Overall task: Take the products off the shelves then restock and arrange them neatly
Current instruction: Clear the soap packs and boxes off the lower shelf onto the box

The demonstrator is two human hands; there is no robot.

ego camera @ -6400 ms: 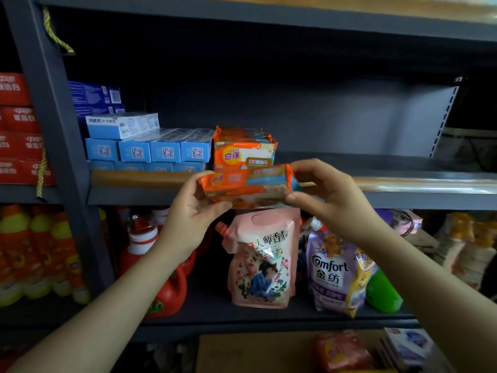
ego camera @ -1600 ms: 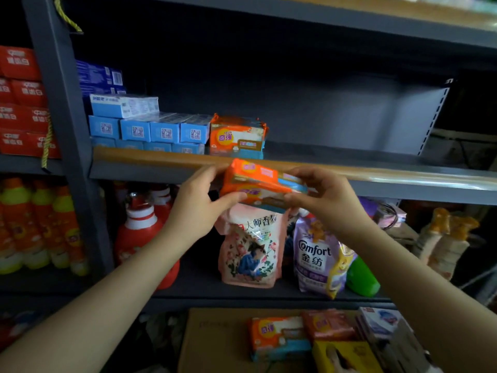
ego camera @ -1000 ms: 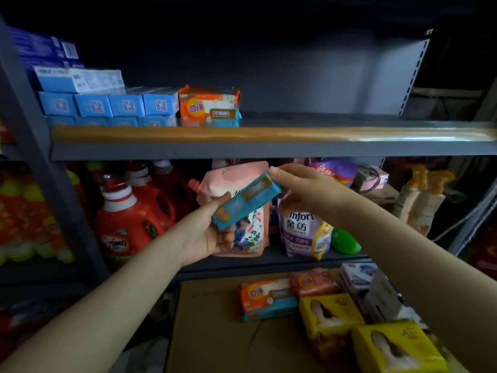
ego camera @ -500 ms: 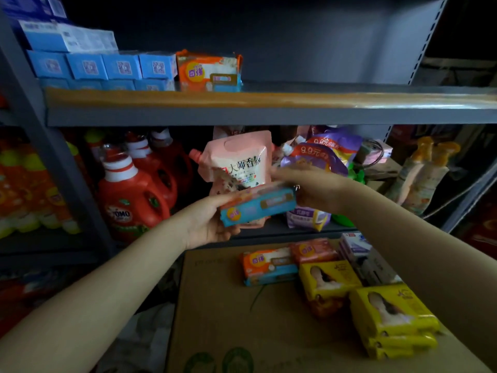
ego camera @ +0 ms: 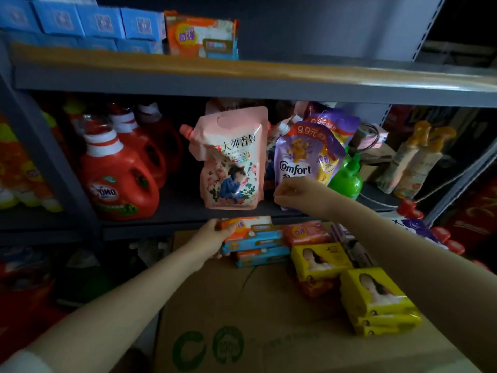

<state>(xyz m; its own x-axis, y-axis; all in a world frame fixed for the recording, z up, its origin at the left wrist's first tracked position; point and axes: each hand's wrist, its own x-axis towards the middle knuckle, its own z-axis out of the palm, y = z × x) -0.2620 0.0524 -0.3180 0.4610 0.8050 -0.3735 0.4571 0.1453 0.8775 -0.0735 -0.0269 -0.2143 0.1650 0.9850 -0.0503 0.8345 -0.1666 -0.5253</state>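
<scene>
**Soap pack set on the stack on the cardboard box**

Your left hand [ego camera: 212, 242] grips the orange-and-blue soap pack [ego camera: 248, 232] by its left end, fingers curled round it, thumb on top. The pack lies on a matching soap stack [ego camera: 262, 255], which sits at the far edge of the cardboard box [ego camera: 242, 305], just below the lower shelf edge [ego camera: 150, 230].

Your right hand [ego camera: 294, 193] hovers above the box's far edge, in front of the purple Comfort pouch [ego camera: 306, 157], holding nothing; its fingers are loosely curled, apart from the pack.

On the box, right of the stack, lie a reddish-orange pack [ego camera: 305, 234] and two piles of yellow soap packs [ego camera: 376, 300]. Above the box, the lower shelf holds a pink pouch [ego camera: 231, 160], red detergent bottles [ego camera: 118, 179] to the left, and a green bottle [ego camera: 347, 179] to the right. Higher still, the upper shelf [ego camera: 269, 76] carries another orange soap pack [ego camera: 201, 36] beside blue boxes [ego camera: 102, 22].
</scene>
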